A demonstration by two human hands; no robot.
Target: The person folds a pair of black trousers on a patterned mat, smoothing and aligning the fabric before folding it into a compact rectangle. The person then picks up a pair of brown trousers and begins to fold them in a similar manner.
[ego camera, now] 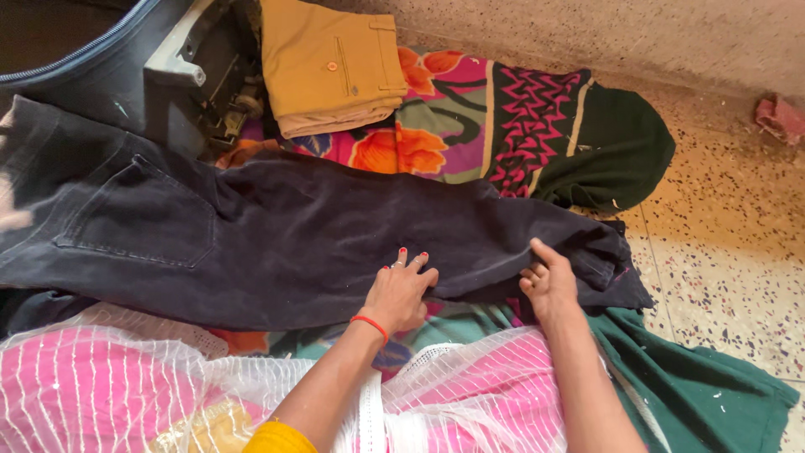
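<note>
A pair of dark navy trousers [277, 226] lies spread across a floral blanket [470, 117] on the floor. My left hand [401, 292], with a red band at the wrist, presses flat on the lower edge of a trouser leg, fingers spread. Close to the hem, my right hand [547, 281] pinches the edge of the same leg with curled fingers. A back pocket [138, 214] faces up at the left.
Folded mustard-yellow trousers [331, 67] rest at the top on the blanket. A dark machine part [201, 80] and a dark bag [75, 59] sit top left. Pink and white netted cloth [126, 394] covers my lap. Speckled floor [729, 243] lies to the right, with a pink scrap [780, 117].
</note>
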